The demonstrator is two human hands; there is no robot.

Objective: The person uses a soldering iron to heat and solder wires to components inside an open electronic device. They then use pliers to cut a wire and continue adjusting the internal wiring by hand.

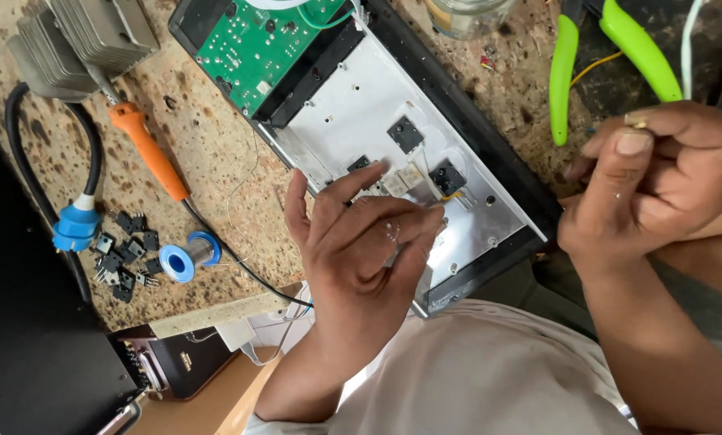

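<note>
Two hands are working over the speckled stone bench. I'm seeing the open metal chassis, long axis running eleven to five, its black square components lying at twelve from my left hand, the nearer one, fingers loosely spread and resting on the plate. My right hand, at three, is pinching a small pale part.

The green circuit board and glass jar are cut off by the top edge.
</note>
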